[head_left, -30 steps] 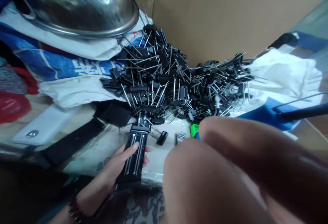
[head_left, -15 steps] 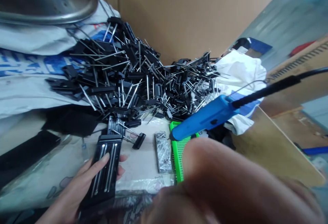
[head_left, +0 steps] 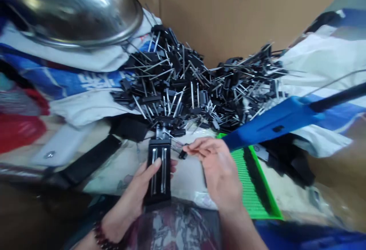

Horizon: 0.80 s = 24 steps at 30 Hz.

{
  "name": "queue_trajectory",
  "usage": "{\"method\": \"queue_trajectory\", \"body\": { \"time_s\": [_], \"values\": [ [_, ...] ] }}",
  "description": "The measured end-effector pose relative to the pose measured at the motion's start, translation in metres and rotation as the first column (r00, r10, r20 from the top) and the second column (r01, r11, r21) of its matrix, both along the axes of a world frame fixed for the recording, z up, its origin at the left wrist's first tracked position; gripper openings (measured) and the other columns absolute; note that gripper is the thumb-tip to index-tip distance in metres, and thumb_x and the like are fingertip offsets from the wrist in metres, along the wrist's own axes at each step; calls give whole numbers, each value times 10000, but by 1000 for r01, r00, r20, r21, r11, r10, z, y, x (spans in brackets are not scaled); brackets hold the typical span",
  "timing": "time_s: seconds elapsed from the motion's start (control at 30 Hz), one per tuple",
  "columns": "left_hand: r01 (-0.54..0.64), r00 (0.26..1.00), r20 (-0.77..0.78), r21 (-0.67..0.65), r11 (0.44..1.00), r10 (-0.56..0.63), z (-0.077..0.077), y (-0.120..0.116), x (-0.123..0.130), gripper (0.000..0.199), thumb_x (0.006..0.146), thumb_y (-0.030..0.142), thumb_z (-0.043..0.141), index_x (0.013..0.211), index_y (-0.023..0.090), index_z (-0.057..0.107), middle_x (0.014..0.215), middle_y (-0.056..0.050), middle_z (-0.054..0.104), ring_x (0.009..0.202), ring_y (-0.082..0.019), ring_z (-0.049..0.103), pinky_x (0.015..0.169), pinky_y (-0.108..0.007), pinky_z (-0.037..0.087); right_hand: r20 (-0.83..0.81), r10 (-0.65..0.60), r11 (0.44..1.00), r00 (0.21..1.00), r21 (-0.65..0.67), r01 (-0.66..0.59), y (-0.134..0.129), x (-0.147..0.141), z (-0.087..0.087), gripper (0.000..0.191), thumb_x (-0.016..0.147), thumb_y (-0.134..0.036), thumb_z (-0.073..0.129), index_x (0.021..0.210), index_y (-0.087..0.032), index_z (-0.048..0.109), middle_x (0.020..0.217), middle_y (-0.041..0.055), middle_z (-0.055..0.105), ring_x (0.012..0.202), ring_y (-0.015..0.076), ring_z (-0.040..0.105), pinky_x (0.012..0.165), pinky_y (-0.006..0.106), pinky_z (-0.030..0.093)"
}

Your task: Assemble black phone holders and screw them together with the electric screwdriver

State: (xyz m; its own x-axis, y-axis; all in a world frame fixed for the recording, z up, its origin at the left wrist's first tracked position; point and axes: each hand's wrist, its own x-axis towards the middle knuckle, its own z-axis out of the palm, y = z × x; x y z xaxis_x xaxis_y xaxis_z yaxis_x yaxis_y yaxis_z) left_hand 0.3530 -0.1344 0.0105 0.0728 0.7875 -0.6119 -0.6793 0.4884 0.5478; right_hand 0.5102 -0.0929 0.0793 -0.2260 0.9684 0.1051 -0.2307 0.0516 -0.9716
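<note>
With my left hand [head_left: 137, 183] I am holding a black rectangular block [head_left: 159, 198] with slim silver metal rods along its face; my thumb is pressing on top, and my other fingers are wrapping under it and showing at its right edge. A dark beaded bracelet [head_left: 104, 236] is circling that wrist.

My right hand [head_left: 221, 173] is bending inward, its fingers curling and its fingertips nearly closing at a small black piece with thin metal legs [head_left: 183, 154]. That piece is lying just right of the block's far end; blur is keeping me from telling whether I am gripping it or only touching it.

Beyond both hands, a tangled pile of black pieces with silver legs [head_left: 197, 89] is spreading before a brown cardboard panel [head_left: 243, 13]. At the left, a shiny metal bowl [head_left: 74, 9] is resting upside down on a blue and white sack [head_left: 65, 84]. Below the sack, a white flat device [head_left: 61, 141] and a long black strip [head_left: 91, 158] are lying on the pale worktop [head_left: 185, 181].

To my right, a blue handheld tool with a black cord [head_left: 265, 124] is slanting over a bright green tray [head_left: 267, 191], which is sitting just beside my right hand.
</note>
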Motion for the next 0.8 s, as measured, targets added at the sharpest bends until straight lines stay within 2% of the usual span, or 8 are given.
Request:
{"method": "queue_trajectory", "body": {
  "time_s": [0.03, 0.1, 0.2, 0.27, 0.4, 0.47, 0.7, 0.8],
  "values": [
    [-3, 1000, -26, -4, 1000, 3, -1, 2, -3, 371, 701, 432, 775, 926, 140, 734, 804, -85, 745, 646, -176, 663, 549, -240, 510, 113, 11, 1000, 994, -29, -7, 6, 3, -16, 204, 898, -463, 500, 914, -280, 589, 968, 16, 604, 947, 219, 591, 883, 371, 446],
    [-2, 999, -47, -2, 1000, 2, -4, 4, -6, 401, 691, 449, 780, 942, 141, 730, 850, -82, 749, 656, -167, 665, 560, -230, 512, 292, 117, 987, 949, -143, -78, 8, 7, -48, 238, 899, -470, 537, 943, -244, 597, 921, 31, 600, 909, 208, 564, 821, 337, 431],
    [-6, 1000, -12, 16, 1000, 6, -6, 5, -4, 457, 681, 461, 785, 1002, 144, 712, 870, -85, 751, 692, -190, 685, 603, -252, 529, 236, 267, 934, 934, -302, -191, -5, 2, -83, 334, 855, -545, 583, 914, -217, 583, 846, 19, 575, 820, 190, 539, 746, 312, 422],
    [-15, 1000, 21, 37, 999, 14, -6, 5, -2, 469, 690, 455, 780, 1029, 141, 700, 892, -94, 751, 738, -217, 699, 655, -284, 545, 127, 299, 900, 946, -368, -235, -16, -7, -94, 357, 819, -557, 631, 904, -214, 580, 819, 6, 570, 784, 176, 537, 725, 298, 418],
    [-50, 998, 40, 56, 997, 48, -7, 4, -3, 484, 694, 449, 781, 1061, 147, 687, 967, -99, 747, 833, -250, 706, 760, -333, 554, -108, 309, 804, 945, -501, -320, -28, -22, -94, 354, 795, -511, 689, 975, -232, 566, 862, 5, 625, 799, 181, 593, 755, 304, 439],
    [-66, 997, 32, 64, 996, 64, -7, 4, -4, 496, 698, 451, 779, 1080, 150, 681, 977, -100, 747, 875, -258, 701, 797, -345, 551, -158, 299, 777, 941, -533, -336, -29, -26, -91, 351, 787, -491, 708, 989, -241, 568, 882, 6, 646, 812, 187, 618, 782, 313, 451],
    [-113, 994, 7, 56, 992, 113, -7, 4, -4, 512, 673, 455, 798, 1069, 149, 688, 997, -104, 745, 987, -287, 672, 881, -366, 524, -151, 251, 783, 956, -549, -292, -32, -33, -91, 402, 755, -487, 739, 1037, -241, 590, 894, 11, 676, 838, 209, 637, 793, 322, 467],
    [-101, 994, 63, 127, 987, 94, -10, 3, -8, 511, 701, 497, 767, 1080, 163, 690, 1059, -103, 732, 1090, -292, 627, 950, -373, 482, -130, 236, 787, 963, -557, -268, -29, -31, -94, 396, 750, -479, 744, 1033, -243, 599, 879, 9, 674, 803, 199, 632, 749, 310, 469]
  ]
}}
